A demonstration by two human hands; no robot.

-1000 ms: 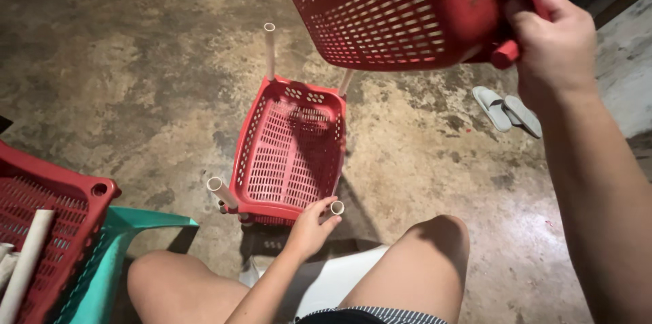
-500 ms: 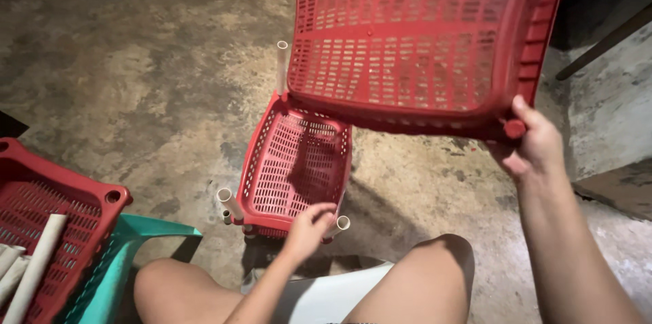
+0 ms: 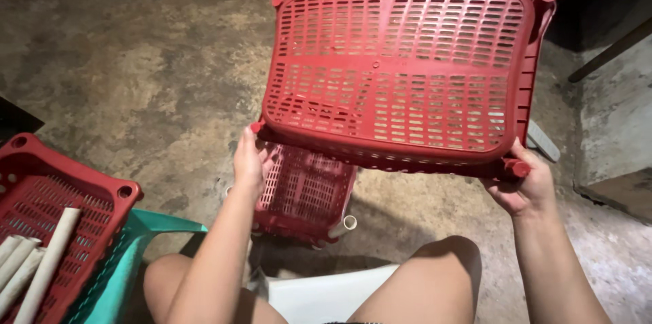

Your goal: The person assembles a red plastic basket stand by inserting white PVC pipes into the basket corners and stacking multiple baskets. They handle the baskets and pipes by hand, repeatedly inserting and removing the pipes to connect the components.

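Nearest the camera, the person's bare knees frame a white plastic seat edge (image 3: 333, 293). At the lower left, a red slotted plastic basket (image 3: 102, 208) rests on a teal plastic basket (image 3: 146, 242), and pale cylindrical tubes (image 3: 41, 266) lie inside the red one, reaching its near edge.

The left hand (image 3: 251, 161) has its grip closed on the near left corner of a large red perforated plastic crate tray (image 3: 401, 73). The right hand (image 3: 526, 185) clenches the tray's near right corner, thumb by the round corner socket. The tray hangs in the air between both hands, tilted so its slotted base faces the camera and its far edge rises toward the top of the view.

Directly below it, a second red perforated plastic tray (image 3: 305, 191) sits on the stained concrete floor (image 3: 129, 59), mostly hidden under the held tray's near edge. A short white tube (image 3: 348, 222) stands at its near right corner.

To the left and beyond, the floor lies open. To the right, a grey concrete ledge (image 3: 614, 134) stands close to the held tray's right edge.
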